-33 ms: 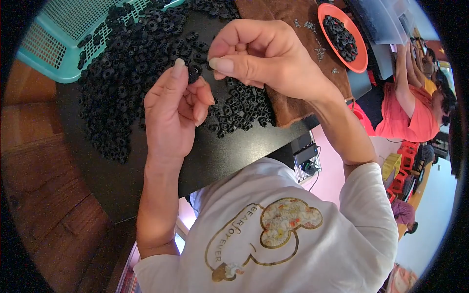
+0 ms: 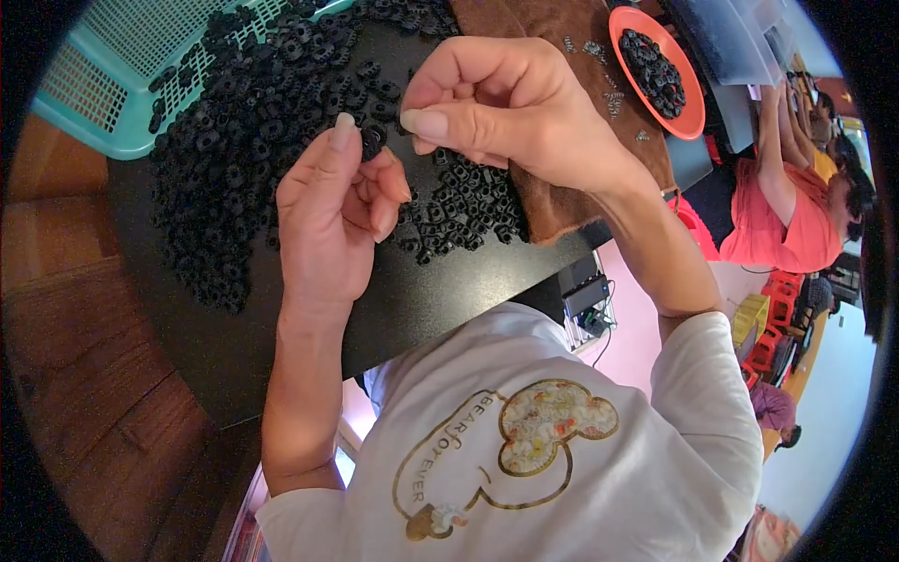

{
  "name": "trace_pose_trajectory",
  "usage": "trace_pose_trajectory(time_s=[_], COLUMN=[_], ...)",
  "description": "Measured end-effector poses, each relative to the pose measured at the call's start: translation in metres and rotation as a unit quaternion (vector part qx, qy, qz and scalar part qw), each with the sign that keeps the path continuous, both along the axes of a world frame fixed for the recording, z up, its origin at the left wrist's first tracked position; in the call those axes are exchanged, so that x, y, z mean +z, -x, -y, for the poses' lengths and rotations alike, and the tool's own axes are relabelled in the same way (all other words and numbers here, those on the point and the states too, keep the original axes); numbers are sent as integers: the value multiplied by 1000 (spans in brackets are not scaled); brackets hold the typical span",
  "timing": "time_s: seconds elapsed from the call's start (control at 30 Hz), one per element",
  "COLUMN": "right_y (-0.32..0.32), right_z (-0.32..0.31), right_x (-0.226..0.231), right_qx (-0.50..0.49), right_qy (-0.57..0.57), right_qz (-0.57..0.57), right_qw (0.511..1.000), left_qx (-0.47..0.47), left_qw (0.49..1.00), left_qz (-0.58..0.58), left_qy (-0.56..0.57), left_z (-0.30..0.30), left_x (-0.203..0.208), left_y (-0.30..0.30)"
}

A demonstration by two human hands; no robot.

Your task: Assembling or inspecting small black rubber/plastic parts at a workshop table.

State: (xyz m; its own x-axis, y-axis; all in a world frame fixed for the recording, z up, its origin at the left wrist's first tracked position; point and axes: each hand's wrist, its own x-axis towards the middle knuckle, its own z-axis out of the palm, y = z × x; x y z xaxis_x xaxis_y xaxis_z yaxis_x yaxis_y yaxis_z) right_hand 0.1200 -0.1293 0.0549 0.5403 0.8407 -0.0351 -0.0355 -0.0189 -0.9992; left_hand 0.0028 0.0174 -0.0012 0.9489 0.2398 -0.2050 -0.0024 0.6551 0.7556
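Left hand [image 2: 326,225] fingers pinched on a small round black plastic part [image 2: 374,140] above the black worktop [image 2: 412,304], beyond its near edge; right hand [image 2: 510,112] fingers drawn close beside it, grip untellable; a slack pinch could lose it among lookalike black plastic pieces [image 2: 220,187].

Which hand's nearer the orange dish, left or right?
Right. The right hand is just left of the orange dish; the left hand, holding a small black part, is farther left and lower in the picture.
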Motion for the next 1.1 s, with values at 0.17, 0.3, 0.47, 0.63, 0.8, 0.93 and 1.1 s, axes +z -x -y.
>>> trace_pose_trajectory(time_s=[0.17,0.3,0.47,0.63,0.8,0.93,1.1], right_y=[1,2,-1,0,-5,-4,-3], right_z=[-4,-6,-2,-3,-1,-2,-2], right_x=[-5,-6,-11,-13,-17,-20,-22], right_qx=[-15,-15,-2,-4,19,17,16], right_qy=[-9,-11,0,-27,-1,-20,-34], right_qz=[58,49,47,18,1,4,-4], right_qw=[998,999,999,999,1000,1000,999], left_qx=[-4,0,-9,-8,3,11,5], left_qw=[1000,999,999,999,997,993,988], left_qz=[-2,-16,-11,-11,-30,-47,-49], left_qy=[-26,-34,-33,-43,-73,-108,-147], left_z=[3,4,4,4,5,6,3], left_x=[0,2,3,2,2,5,2], left_y=[0,0,-1,-2,-1,-1,0])
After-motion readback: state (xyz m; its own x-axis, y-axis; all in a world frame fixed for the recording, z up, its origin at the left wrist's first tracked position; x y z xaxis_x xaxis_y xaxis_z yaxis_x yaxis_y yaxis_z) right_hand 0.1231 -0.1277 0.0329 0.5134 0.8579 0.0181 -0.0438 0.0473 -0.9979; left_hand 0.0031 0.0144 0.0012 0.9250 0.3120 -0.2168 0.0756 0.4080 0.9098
